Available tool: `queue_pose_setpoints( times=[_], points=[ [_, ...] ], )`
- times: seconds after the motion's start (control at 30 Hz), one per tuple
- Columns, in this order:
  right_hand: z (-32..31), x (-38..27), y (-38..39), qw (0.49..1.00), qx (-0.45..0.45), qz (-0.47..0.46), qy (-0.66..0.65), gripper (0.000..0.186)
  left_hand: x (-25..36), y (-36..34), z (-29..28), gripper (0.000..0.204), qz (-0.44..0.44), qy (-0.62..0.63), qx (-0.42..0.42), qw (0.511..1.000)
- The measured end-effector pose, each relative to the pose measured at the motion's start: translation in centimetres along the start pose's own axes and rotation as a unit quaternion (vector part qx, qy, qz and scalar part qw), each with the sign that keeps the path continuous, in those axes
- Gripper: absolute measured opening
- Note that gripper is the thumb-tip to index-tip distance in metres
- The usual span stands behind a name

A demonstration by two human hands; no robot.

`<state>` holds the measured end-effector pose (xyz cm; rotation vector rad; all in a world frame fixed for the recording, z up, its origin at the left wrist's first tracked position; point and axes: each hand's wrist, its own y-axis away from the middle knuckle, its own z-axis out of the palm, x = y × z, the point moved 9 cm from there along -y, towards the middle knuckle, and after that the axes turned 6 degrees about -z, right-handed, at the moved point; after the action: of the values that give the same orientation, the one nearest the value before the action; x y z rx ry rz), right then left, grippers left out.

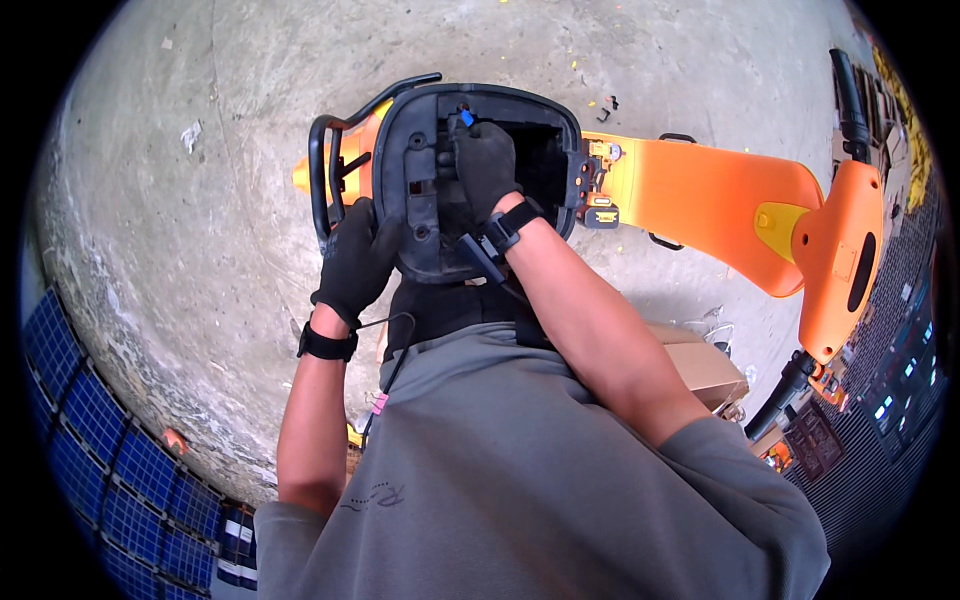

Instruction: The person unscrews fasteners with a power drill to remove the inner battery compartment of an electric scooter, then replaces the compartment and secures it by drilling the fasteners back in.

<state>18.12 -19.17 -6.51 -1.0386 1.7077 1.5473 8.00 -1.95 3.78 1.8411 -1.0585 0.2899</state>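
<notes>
An open black plastic housing (426,110) with a dark hollow sits on an orange scooter-like vehicle (700,200). My right hand (485,165), in a black glove, is inside the housing, fingers closed beside a small blue piece (467,118); what they hold is hidden. My gloved left hand (355,255) is closed on the housing’s left edge, beside a black tubular rail (318,170). A yellow-and-black power drill (602,210) lies on the vehicle just right of the housing.
The handlebar section (840,260) reaches along the right side. Blue grid-patterned crates (85,430) line the lower left. Cardboard (690,370) lies behind my right forearm. Small black bits (606,108) are scattered on the concrete floor (190,230).
</notes>
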Motion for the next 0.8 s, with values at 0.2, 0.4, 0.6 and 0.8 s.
queue_pose_setpoints(
  times=[0.2, 0.4, 0.6, 0.8],
  points=[
    [1.0, -1.4, 1.6, 0.972, -0.048, 0.072, -0.218, 0.019, -0.7, 0.3, 0.1, 0.025, 0.01, 0.057, -0.007, 0.998],
    [1.1, -1.8, 1.8, 0.98, -0.137, 0.071, -0.13, 0.019, -0.8, 0.5, 0.0, 0.025, 0.025, 0.042, 0.007, 0.999],
    [-12.1, -2.0, 0.0, 0.982, 0.029, -0.142, 0.12, 0.026, -0.8, 0.5, 0.2, 0.024, 0.013, 0.102, -0.009, 0.995],
    [-18.9, 5.8, -0.1, 0.941, -0.139, -0.113, 0.286, 0.036, -0.4, 0.4, 0.1, 0.024, 0.004, 0.127, -0.02, 0.992]
  ],
)
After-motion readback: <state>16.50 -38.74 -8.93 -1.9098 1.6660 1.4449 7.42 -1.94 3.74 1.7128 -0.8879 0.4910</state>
